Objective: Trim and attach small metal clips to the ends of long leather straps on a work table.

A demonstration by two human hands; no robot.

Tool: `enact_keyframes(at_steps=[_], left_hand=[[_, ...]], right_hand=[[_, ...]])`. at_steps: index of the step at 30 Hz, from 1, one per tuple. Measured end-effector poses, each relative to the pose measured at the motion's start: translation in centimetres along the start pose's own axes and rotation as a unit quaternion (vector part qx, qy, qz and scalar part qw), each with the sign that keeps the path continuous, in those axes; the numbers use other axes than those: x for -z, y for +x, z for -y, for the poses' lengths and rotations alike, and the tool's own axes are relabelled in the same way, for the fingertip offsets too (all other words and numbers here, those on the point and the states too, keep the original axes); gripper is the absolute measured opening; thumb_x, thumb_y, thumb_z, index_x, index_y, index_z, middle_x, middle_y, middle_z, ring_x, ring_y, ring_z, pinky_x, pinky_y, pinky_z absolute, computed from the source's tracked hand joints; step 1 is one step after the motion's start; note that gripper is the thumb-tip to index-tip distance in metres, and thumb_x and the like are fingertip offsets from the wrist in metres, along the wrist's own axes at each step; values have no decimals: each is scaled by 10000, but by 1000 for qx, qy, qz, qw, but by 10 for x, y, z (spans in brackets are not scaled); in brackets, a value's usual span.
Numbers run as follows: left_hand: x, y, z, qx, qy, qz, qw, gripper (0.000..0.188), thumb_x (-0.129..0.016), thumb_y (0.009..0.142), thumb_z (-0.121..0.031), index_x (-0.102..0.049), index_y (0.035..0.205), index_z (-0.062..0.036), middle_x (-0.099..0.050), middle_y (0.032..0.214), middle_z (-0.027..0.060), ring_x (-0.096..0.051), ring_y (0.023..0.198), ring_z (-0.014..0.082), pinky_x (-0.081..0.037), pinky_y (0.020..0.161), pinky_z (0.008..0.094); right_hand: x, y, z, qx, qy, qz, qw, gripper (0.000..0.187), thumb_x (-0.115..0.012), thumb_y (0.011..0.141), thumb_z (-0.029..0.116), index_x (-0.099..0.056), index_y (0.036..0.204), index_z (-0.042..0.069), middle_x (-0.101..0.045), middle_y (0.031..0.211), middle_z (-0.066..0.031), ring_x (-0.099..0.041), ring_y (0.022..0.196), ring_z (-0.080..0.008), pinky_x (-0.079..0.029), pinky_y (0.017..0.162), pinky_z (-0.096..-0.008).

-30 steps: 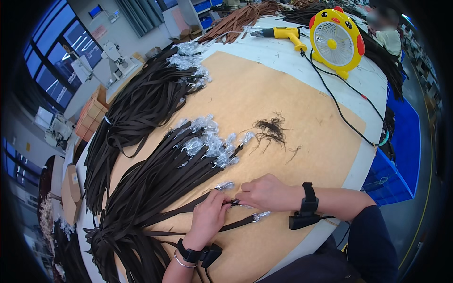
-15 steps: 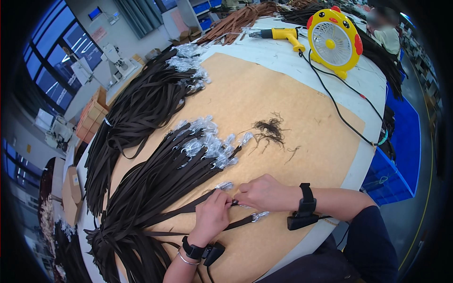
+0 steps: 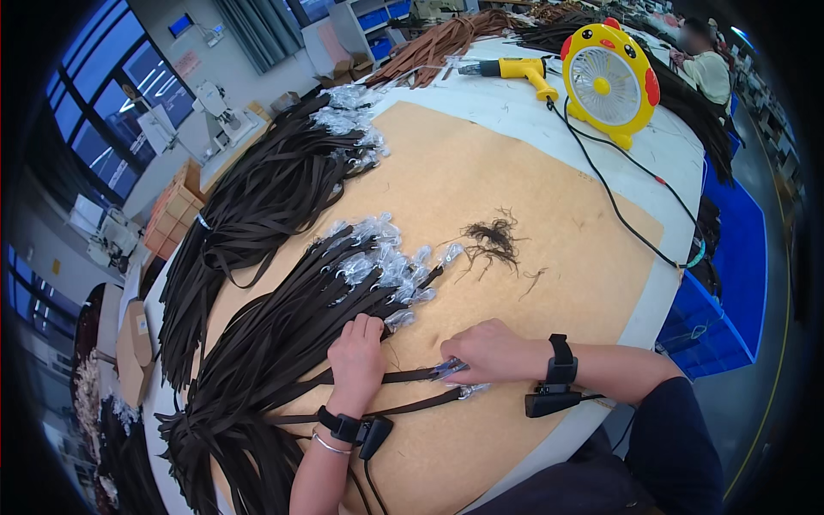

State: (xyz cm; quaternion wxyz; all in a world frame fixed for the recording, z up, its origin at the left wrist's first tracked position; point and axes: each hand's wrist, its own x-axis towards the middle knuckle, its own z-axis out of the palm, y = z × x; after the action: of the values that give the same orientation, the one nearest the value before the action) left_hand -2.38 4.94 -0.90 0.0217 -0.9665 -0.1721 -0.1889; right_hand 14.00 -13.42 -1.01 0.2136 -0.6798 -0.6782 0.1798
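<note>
My left hand (image 3: 356, 359) is closed, with its fingers curled down at the near edge of a bundle of dark brown straps (image 3: 283, 313). What those fingers grip is hidden. A plastic-wrapped metal clasp (image 3: 400, 320) lies just beyond them. My right hand (image 3: 489, 350) is closed around a small bluish, shiny thing (image 3: 448, 369), whose kind I cannot make out. It meets the end of a single dark strap (image 3: 408, 376) that runs under my left wrist. Nearer to me, another strap (image 3: 421, 403) ends in a plastic-wrapped clasp (image 3: 472, 390).
Loose dark thread clippings (image 3: 493, 240) lie on the brown paper sheet (image 3: 566, 283). Further off are a second strap bundle (image 3: 266, 189), a yellow heat gun (image 3: 524, 70) and a yellow duck-shaped fan (image 3: 608, 84) with trailing cables. A blue crate (image 3: 721, 300) stands right of the table.
My left hand has moved away from the right, up and leftward to the strap bundle. One wrapped clasp has shifted toward the bundle. The bluish thing now shows at my right fingertips.
</note>
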Motion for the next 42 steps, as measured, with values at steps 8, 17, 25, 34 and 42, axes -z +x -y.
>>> enact_keyframes(at_steps=[8,17,25,34,42], left_hand=[[33,-6,-14,22,-160,-34,986,313,-668,733,13,-660,1032,-80,-591,1047,59,-587,934,285,-476,788,385],[28,-19,-18,-34,-275,81,957,185,-792,779,-147,-705,926,-76,-615,835,66,-630,799,262,-505,690,361],[28,-35,-25,-135,-195,60,970,68,-719,810,-63,-652,819,-64,-565,773,62,-610,647,241,-499,562,348],[20,-43,-29,-29,-394,96,913,92,-721,833,16,-632,858,13,-597,809,79,-632,635,180,-482,542,277],[11,-47,-30,163,-477,140,852,60,-686,872,34,-636,900,17,-610,751,48,-615,582,84,-461,521,236]], right_hand=[[5,1,-10,-21,59,-11,998,284,-725,767,320,-680,913,80,-697,842,-109,-684,801,-308,-518,680,-431],[6,-1,-10,94,13,-113,989,301,-763,707,252,-620,923,98,-575,932,-36,-642,713,-250,-502,585,-384],[11,-4,-11,175,-167,-100,965,254,-741,730,205,-579,895,99,-535,904,-69,-633,667,-278,-516,576,-405],[5,1,-4,15,216,-64,974,146,-699,799,206,-705,921,124,-695,763,-89,-674,745,-314,-507,646,-415],[-18,8,0,-20,130,-35,991,256,-809,764,313,-738,949,151,-701,785,-73,-669,698,-292,-503,622,-401]])
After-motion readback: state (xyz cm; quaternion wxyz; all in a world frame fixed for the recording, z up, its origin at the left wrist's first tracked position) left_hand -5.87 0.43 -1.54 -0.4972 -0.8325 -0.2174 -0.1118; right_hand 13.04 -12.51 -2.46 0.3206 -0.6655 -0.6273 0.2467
